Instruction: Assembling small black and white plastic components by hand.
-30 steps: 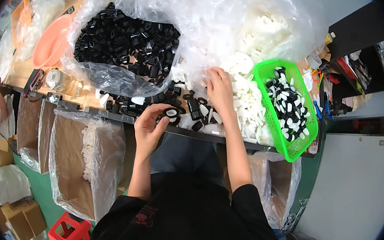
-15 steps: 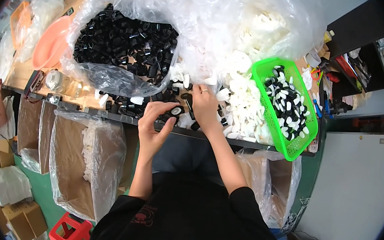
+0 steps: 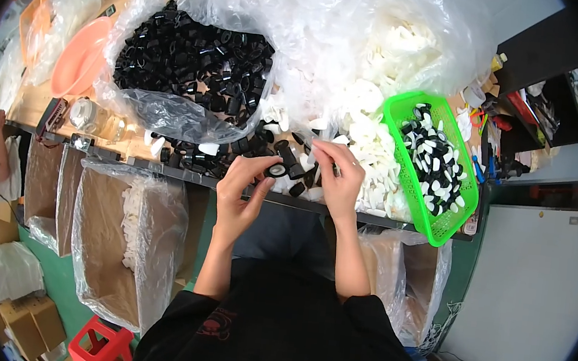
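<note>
Between its thumb and forefinger, my left hand (image 3: 237, 188) grips a small round black cap (image 3: 276, 171) with a pale centre, close to the table's front edge. My right hand (image 3: 339, 179) is just to the right, fingertips pinched together over the loose parts; whatever is in that pinch is too small to make out. Beneath and between the hands lie scattered black parts (image 3: 290, 159). A heap of flat white pieces (image 3: 379, 169) spreads to the right of my right hand.
A clear plastic bag (image 3: 169, 115) of black parts lies open at left, with a pink basin (image 3: 79, 56) beyond it. At right stands a green basket (image 3: 408, 175) of black-and-white pieces. Lined boxes (image 3: 107, 232) stand below the table, and a red stool (image 3: 102, 345) is at lower left.
My right hand has drawn back from the loose parts toward me and to the right, its fingers now pinched. My left hand has shifted slightly right, still holding the black cap.
</note>
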The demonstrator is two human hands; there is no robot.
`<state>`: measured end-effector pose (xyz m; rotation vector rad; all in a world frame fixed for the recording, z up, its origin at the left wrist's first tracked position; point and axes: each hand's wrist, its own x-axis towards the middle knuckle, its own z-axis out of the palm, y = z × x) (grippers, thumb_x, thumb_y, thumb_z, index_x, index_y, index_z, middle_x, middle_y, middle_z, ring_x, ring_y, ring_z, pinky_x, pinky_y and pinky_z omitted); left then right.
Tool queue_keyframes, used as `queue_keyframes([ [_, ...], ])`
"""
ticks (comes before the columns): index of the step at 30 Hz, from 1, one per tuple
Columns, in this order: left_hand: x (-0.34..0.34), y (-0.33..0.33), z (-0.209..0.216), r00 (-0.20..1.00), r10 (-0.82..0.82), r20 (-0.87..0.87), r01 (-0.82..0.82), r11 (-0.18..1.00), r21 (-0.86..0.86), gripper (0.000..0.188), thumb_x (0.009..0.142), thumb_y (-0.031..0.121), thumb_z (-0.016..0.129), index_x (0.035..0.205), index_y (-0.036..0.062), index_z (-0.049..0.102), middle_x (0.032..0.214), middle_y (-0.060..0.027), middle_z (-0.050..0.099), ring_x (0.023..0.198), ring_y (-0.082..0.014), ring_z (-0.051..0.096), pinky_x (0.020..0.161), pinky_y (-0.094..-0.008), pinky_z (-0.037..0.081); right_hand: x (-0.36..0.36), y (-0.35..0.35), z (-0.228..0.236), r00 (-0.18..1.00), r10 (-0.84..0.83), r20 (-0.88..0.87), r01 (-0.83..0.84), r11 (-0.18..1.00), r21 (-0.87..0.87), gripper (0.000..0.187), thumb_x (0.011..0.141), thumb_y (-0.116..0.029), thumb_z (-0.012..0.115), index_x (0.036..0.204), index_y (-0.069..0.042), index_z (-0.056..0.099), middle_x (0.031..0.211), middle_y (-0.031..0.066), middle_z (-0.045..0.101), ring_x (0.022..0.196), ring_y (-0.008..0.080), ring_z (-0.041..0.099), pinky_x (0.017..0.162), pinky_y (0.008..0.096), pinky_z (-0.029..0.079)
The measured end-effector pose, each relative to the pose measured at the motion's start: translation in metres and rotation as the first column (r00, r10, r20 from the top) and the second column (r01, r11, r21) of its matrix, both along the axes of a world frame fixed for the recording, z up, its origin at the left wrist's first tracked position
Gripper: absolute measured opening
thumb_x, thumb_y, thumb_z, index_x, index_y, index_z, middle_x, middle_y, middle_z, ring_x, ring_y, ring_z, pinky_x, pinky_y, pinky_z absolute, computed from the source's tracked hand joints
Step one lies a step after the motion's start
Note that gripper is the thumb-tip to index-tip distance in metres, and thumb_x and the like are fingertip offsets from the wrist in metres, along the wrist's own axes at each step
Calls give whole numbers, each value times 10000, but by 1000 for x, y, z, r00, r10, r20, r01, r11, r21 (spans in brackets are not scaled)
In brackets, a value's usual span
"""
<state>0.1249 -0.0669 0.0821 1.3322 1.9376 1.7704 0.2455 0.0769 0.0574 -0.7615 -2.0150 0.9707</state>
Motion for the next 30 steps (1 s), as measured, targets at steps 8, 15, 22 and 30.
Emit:
queue_keyframes([
  [8,12,6,11,992,-42,-123,42,999,-10,343,783,-45,718,1118,24,703,1002,-112,704,816,-241,606,729,-321,492,16,-19,27,881,254,-400,-258,965,45,93,880,52,681,957,5,658,972,151,701,859,231,683,744,292,532],
  [15,14,6,11,976,-38,-215,38,999,-4,440,724,-79,734,1146,37,693,1030,-102,704,836,-259,607,733,-333,500,16,-24,40,956,250,-152,-206,944,257,130,824,27,708,934,-41,703,1038,78,681,904,259,623,718,314,520],
  [22,15,7,9,959,-15,-284,26,999,35,437,730,-84,724,1151,31,690,1043,-99,706,833,-256,608,719,-331,506,17,-26,36,967,247,-68,-213,922,323,179,811,36,663,956,-59,707,1123,87,615,956,260,588,710,321,518],
  [30,10,-2,0,998,48,-44,-49,998,-38,370,822,-115,662,1163,28,682,1124,-116,696,837,-211,658,721,-290,520,16,12,3,954,29,-298,-160,892,-424,142,949,-42,583,1062,16,646,994,81,665,850,117,604,783,246,480],
])
